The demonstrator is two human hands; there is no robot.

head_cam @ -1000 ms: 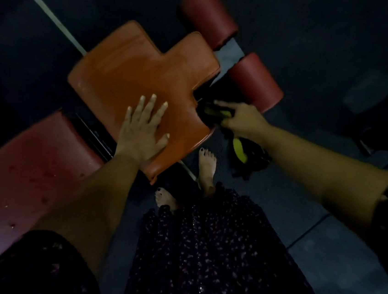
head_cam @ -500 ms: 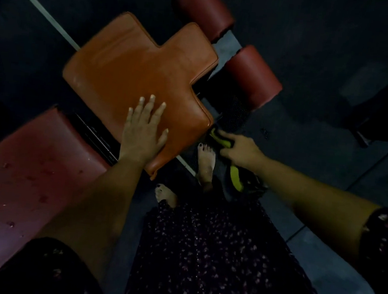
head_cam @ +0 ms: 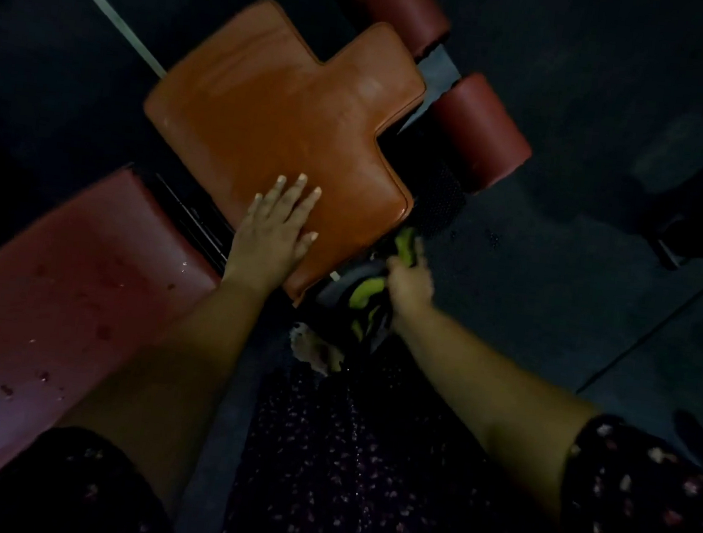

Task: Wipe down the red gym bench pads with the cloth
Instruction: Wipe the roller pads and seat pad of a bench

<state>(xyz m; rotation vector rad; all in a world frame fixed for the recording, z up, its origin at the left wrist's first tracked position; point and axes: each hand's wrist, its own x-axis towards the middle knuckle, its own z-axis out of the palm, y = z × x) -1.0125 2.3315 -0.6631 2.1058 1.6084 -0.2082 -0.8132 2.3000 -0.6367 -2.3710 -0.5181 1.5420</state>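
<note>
Orange-brown cross-shaped leather seat pad (head_cam: 277,128): left hand (head_cam: 272,236) flat, right hand (head_cam: 409,281) beside.
Left fingers straight, spread on pad's near edge. Right fingers curled round black and yellow-green cloth (head_cam: 366,292), just right of the left thumb.

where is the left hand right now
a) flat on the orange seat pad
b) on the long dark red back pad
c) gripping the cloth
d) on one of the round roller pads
a: the left hand lies flat, fingers spread, on the near corner of the orange seat pad, while the right hand grips the black and yellow-green cloth beside the pad's edge.
</note>
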